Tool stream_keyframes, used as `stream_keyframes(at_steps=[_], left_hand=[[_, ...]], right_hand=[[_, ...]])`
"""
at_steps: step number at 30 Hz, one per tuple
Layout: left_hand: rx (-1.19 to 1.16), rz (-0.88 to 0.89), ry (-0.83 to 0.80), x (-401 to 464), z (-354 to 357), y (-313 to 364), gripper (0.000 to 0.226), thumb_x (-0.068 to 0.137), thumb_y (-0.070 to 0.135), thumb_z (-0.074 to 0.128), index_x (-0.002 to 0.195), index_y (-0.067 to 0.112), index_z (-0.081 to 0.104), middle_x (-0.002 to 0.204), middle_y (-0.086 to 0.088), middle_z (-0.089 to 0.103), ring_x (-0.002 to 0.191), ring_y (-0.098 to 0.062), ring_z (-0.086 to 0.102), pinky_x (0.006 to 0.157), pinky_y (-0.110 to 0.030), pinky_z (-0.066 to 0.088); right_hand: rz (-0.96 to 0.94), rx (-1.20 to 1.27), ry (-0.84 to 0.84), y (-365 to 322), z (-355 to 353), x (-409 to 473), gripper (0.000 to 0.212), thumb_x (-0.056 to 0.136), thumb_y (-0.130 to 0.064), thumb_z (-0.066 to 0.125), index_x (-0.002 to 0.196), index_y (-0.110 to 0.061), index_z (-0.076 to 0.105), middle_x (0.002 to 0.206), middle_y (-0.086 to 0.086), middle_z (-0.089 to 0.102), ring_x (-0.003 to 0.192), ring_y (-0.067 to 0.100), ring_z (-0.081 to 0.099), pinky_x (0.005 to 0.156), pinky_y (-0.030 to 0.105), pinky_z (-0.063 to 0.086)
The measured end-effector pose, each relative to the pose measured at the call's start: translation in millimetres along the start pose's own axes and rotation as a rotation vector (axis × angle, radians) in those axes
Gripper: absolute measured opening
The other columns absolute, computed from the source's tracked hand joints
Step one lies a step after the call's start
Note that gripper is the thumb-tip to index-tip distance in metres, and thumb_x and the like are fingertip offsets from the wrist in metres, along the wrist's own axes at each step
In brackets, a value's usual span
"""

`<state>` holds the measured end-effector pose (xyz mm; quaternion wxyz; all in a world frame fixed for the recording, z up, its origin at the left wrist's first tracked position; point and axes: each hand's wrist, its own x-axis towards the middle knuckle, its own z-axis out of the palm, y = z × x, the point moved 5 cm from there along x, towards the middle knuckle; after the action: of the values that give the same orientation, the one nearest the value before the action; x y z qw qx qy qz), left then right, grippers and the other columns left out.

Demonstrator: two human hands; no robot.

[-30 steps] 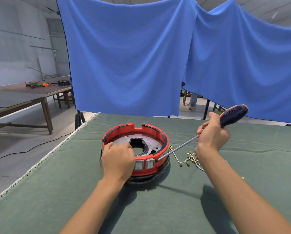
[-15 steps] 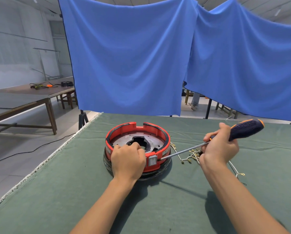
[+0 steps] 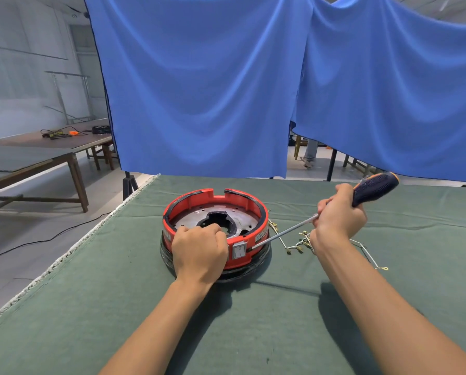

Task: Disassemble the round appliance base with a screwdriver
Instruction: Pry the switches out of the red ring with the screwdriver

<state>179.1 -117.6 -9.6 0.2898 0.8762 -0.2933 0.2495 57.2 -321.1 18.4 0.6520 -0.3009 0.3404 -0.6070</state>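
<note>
A round red appliance base [image 3: 249,204] with a black bottom ring and a metal plate inside sits on the green table cloth [image 3: 253,334]. My left hand [image 3: 199,249] grips its near rim, fingers curled over the edge into the inside. My right hand [image 3: 338,216] grips a screwdriver [image 3: 375,186] with a dark blue and orange handle. Its long metal shaft slants down to the left, and the tip meets the base's right side near a white rocker switch [image 3: 239,250].
Loose white wires with brass terminals [image 3: 299,243] lie on the cloth right of the base. The table's left edge [image 3: 64,255] runs diagonally. Blue cloth [image 3: 226,90] hangs behind. A wooden table [image 3: 37,155] stands far left across the floor.
The view has shifted a little. My right hand with the screwdriver has kept its tip at the base's right side while the handle rose slightly. My left hand stays on the rim.
</note>
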Motion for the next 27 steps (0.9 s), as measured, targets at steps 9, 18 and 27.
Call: stream_keyframes(at_steps=[9,18,27], left_hand=[[0.013,0.014,0.013,0.1,0.3,0.1,0.042,0.079,0.025,0.031,0.064,0.016,0.069,0.059,-0.001,0.066,0.057,-0.023,0.055,0.067,-0.031,0.035],[0.016,0.04,-0.017,1.8,0.7,-0.7,0.043,0.079,0.025,0.029,0.065,0.015,0.068,0.061,-0.001,0.067,0.058,-0.021,0.055,0.068,-0.029,0.031],[0.031,0.026,0.018,-2.5,-1.0,10.0,0.035,0.082,0.021,0.031,0.068,0.017,0.063,0.06,-0.002,0.063,0.062,-0.024,0.057,0.078,-0.033,0.033]], right_hand=[[0.041,-0.184,-0.072,7.8,34.4,15.0,0.017,0.081,-0.022,0.056,0.068,-0.017,0.046,0.048,-0.003,0.043,0.026,0.007,0.034,0.033,0.011,0.021],[0.034,-0.411,-0.217,11.2,73.6,11.3,0.018,0.08,-0.027,0.058,0.069,-0.016,0.048,0.064,0.002,0.052,0.052,0.018,0.044,0.05,0.028,0.034],[-0.058,-0.111,-0.035,-4.2,5.4,-6.5,0.017,0.081,-0.025,0.055,0.07,-0.018,0.044,0.032,-0.006,0.043,0.033,0.011,0.036,0.042,0.023,0.025]])
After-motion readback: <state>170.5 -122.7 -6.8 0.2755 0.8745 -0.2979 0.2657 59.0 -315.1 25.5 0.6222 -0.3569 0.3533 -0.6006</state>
